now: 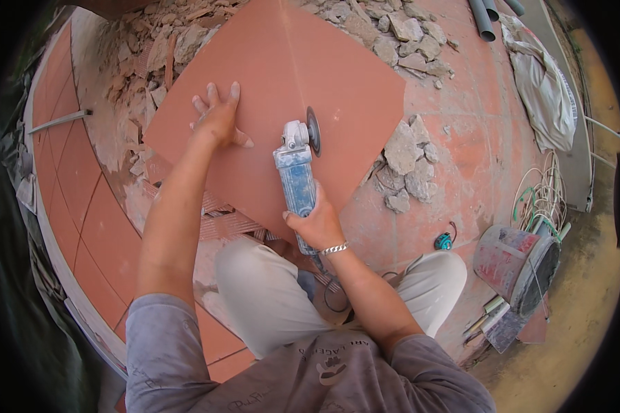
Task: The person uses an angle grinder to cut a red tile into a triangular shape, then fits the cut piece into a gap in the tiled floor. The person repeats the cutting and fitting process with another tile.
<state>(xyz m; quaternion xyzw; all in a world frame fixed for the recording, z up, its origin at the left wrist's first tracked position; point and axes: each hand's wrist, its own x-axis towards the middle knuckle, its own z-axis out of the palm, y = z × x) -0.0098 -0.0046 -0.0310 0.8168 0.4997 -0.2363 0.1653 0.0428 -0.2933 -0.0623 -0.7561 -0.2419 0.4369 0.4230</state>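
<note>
A large square terracotta tile [269,76] lies turned cornerwise in front of me, over broken rubble. My left hand [219,118] rests on its left part with the fingers spread. My right hand [317,221] is wrapped round the body of a blue angle grinder [296,180], whose grey head points away from me. The thin cutting disc [313,132] stands edge-on at the right of the head, over the tile; whether it touches the surface I cannot tell. A pale line runs up the tile from near the disc to the far corner.
Broken concrete chunks [408,158] lie right of the tile, more rubble [169,51] behind it. At the right are a tipped bucket [506,258], coiled cable [548,193], a white sack [541,82] and grey pipes [482,20]. A teal tape measure [443,241] sits near my knee.
</note>
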